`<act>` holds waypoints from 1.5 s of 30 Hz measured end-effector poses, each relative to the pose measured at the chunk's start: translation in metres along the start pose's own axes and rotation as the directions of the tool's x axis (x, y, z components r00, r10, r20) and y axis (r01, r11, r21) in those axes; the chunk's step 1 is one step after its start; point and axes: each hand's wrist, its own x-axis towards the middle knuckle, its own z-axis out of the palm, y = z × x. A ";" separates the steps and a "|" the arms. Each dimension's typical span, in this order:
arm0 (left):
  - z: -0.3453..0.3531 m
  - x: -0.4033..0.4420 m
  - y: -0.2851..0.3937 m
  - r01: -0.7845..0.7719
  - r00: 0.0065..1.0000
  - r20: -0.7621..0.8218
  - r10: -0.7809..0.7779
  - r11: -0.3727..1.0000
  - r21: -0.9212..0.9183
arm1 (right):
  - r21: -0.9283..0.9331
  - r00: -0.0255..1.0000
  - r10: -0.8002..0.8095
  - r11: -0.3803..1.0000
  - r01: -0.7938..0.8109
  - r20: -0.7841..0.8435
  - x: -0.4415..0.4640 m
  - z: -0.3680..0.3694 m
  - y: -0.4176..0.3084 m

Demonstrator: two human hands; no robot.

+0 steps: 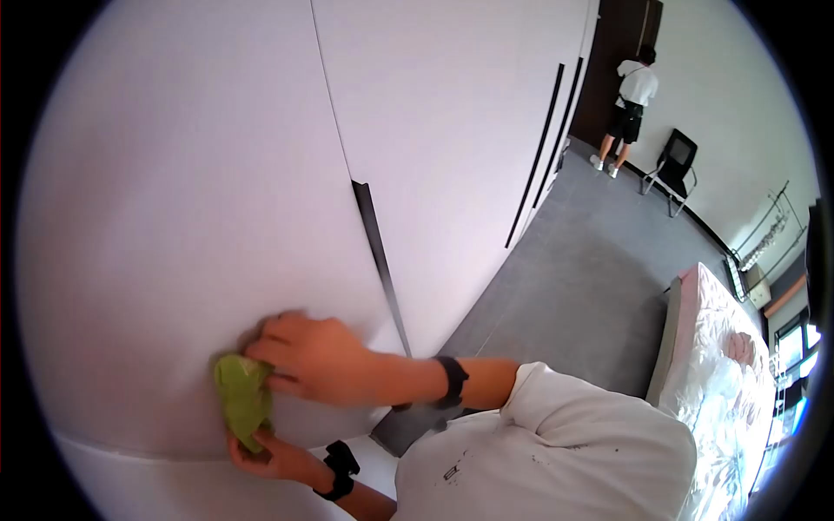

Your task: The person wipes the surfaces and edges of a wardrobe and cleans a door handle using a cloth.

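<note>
Our fingers are closed on a green cloth [241,395], which hangs between our two hands in front of a white cabinet panel [174,217]. Our left hand [268,458] pinches its lower end, while our right hand [317,358], slightly blurred, is bent over its upper edge with the knuckles turned toward us. Whether the cloth touches the panel, we cannot tell. It looks crumpled, with a few folds running down it.

Behind the fingers, we wear a black wristband [453,382] on the right and a bulkier black band [340,470] on the left. Our white shirt [539,460], dotted with small dark marks, fills the lower middle of the view.

Just beyond our right hand, a dark recessed handle [372,227] runs down the cabinet's seam; farther along, two long black handles [537,161] stand side by side. Grey floor [565,260] stretches past the cabinet to a mattress [692,291] partly covered by clear plastic [708,391]. Well apart from us, another person [639,87] in a white top and black shorts faces a dark door [612,52], near a black chair [678,161].
</note>
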 end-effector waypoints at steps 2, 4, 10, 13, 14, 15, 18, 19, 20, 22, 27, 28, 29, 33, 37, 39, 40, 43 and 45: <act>0.002 -0.001 0.006 0.105 0.991 -0.090 -0.100 0.993 0.047 | 0.095 0.999 0.035 0.995 -0.036 0.012 -0.007 0.007 0.003; 0.013 0.048 -0.016 -0.043 0.996 -0.080 0.047 0.998 0.043 | 0.088 0.998 0.004 0.996 0.001 -0.061 0.023 0.022 0.009; -0.034 0.000 -0.022 -0.105 0.994 0.007 0.107 0.958 0.266 | 0.139 0.995 0.091 0.986 -0.095 0.032 -0.016 0.033 -0.013; -0.017 0.004 -0.012 -0.102 0.994 -0.012 0.108 0.966 0.236 | 0.157 0.997 0.078 0.985 -0.077 0.005 -0.009 0.038 -0.013; -0.008 0.002 -0.005 -0.120 0.990 -0.040 0.132 0.968 0.220 | 0.178 0.998 0.062 0.982 -0.060 -0.004 -0.009 0.034 -0.014; 0.002 0.001 0.005 -0.120 0.991 -0.031 0.130 0.969 0.216 | 0.174 0.998 0.069 0.983 -0.067 -0.008 -0.006 0.024 -0.015; 0.037 0.012 0.049 -0.213 0.976 -0.006 0.217 0.963 0.166 | 0.088 0.985 0.018 0.996 -0.003 -0.169 0.020 -0.026 -0.015; 0.047 0.018 0.071 -0.263 0.961 0.128 0.247 0.955 0.134 | 0.084 0.985 0.021 0.996 -0.007 -0.172 0.026 -0.042 -0.011; 0.056 0.024 0.089 -0.312 0.925 0.257 0.279 0.945 0.096 | 0.044 0.974 0.032 0.999 -0.023 -0.223 0.031 -0.056 -0.007; 0.076 0.036 0.113 -0.378 0.879 0.335 0.340 0.924 0.052 | -0.015 0.958 0.064 0.997 -0.071 -0.279 0.038 -0.082 0.002; 0.133 0.040 0.157 -0.468 0.790 0.415 0.452 0.881 -0.070 | 0.005 0.888 0.135 0.989 -0.148 -0.440 0.056 -0.125 0.034; 0.142 0.039 0.161 -0.503 0.775 0.418 0.475 0.863 -0.049 | -0.029 0.880 0.118 0.989 -0.148 -0.460 0.058 -0.133 0.040; 0.153 0.038 0.166 -0.533 0.764 0.413 0.496 0.846 -0.032 | -0.051 0.881 0.097 0.989 -0.136 -0.463 0.059 -0.142 0.047; 0.174 0.025 0.192 -0.552 0.735 0.466 0.493 0.833 -0.010 | 0.038 0.880 0.212 0.975 -0.217 -0.424 0.055 -0.168 0.075; 0.195 -0.013 0.222 -0.488 0.822 0.365 0.438 0.871 0.055 | 0.042 0.917 0.172 0.985 -0.169 -0.359 0.055 -0.187 0.097; 0.214 -0.037 0.232 -0.459 0.854 0.269 0.446 0.888 -0.015 | 0.020 0.921 0.096 0.995 -0.096 -0.377 0.055 -0.198 0.115; 0.225 -0.044 0.230 -0.535 0.808 0.296 0.510 0.845 0.007 | 0.034 0.922 0.090 0.996 -0.084 -0.376 0.054 -0.207 0.125; 0.273 -0.071 0.215 -0.551 0.775 0.329 0.540 0.832 -0.070 | 0.050 0.918 0.135 0.991 -0.126 -0.373 0.042 -0.234 0.156; 0.308 -0.089 0.213 -0.555 0.773 0.341 0.534 0.831 -0.043 | -0.011 0.895 0.225 0.969 -0.249 -0.386 0.030 -0.252 0.185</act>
